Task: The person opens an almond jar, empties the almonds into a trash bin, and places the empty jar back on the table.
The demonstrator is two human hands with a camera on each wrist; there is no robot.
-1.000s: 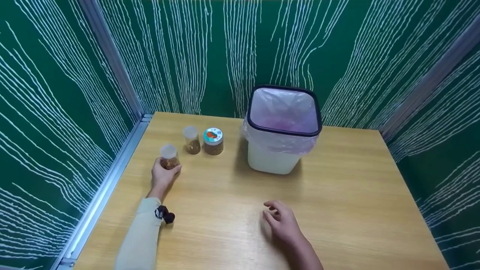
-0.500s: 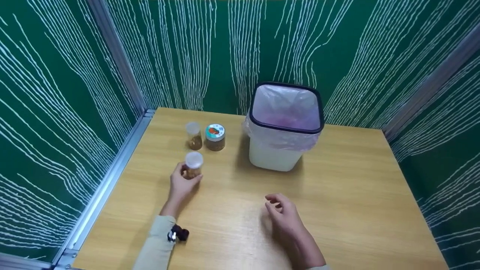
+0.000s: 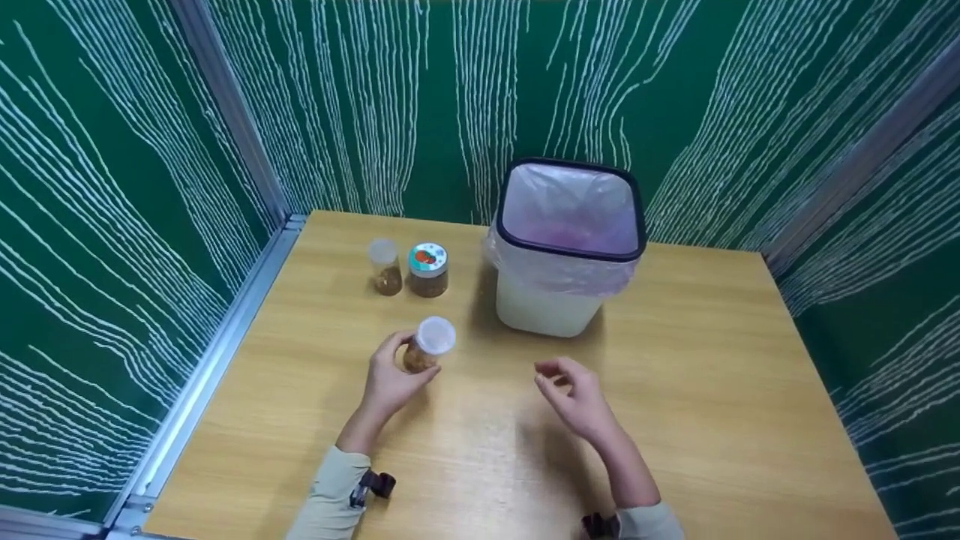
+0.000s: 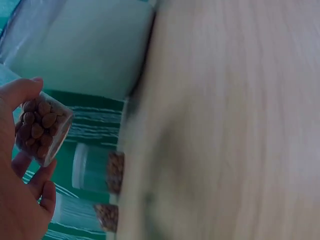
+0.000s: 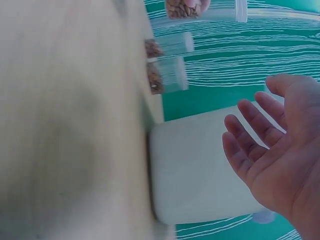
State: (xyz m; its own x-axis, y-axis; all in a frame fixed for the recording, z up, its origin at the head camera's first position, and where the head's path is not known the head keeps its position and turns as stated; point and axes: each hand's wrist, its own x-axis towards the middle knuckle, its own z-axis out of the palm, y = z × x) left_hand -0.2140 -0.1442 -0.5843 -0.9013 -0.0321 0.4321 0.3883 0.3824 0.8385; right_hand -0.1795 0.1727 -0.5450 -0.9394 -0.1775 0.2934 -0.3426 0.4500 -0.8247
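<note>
My left hand (image 3: 391,384) grips a clear jar (image 3: 436,336) with a whitish lid, thumb on one side and fingers on the other. Brown nuts fill its lower part, seen closely in the left wrist view, where the jar (image 4: 42,127) is tilted and off the table. To the right of it, my right hand (image 3: 576,397) hovers above the table with loosely bent fingers and holds nothing. Its fingers (image 5: 245,142) are spread apart in the right wrist view. Behind the held jar stand a slim clear jar (image 3: 385,271) and a wider jar (image 3: 428,271) with a printed lid, both containing brown pieces.
A white bin (image 3: 544,304) with a black rim and a pinkish liner bag stands at the back, right of the jars. All rests on a wooden table (image 3: 712,390). Green walls with white lines enclose its left, back and right sides.
My left hand has picked the jar up from the table's left side and carried it rightward, tilting it. My right hand has moved slightly forward. The bin and the other jars have stayed put.
</note>
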